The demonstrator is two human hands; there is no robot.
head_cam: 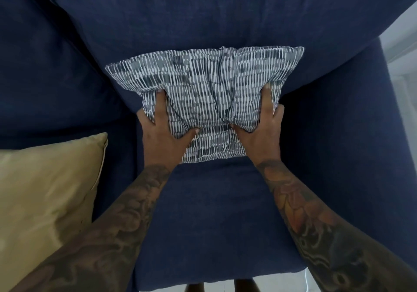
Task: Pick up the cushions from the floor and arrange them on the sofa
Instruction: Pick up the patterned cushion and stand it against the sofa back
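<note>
A: From the head view, both hands are on the patterned cushion point(203, 102). The left hand point(162, 131) clamps its near-left edge, the right hand point(257, 129) its near-right edge, fingers dug into the fabric.

B: And the cushion sits on the navy sofa point(214, 212), its far edge against the backrest. This looks like the placing step.

A: Agreed. The next move probably calls for pushing it upright against the back, then letting go without dragging it forward.

B: What about room?

A: There's bare seat in front of the cushion, the sofa arm close on the right, and a gold cushion point(45, 190) well apart to the left. The seat's front edge is just below the forearms, with pale floor beyond.
</note>
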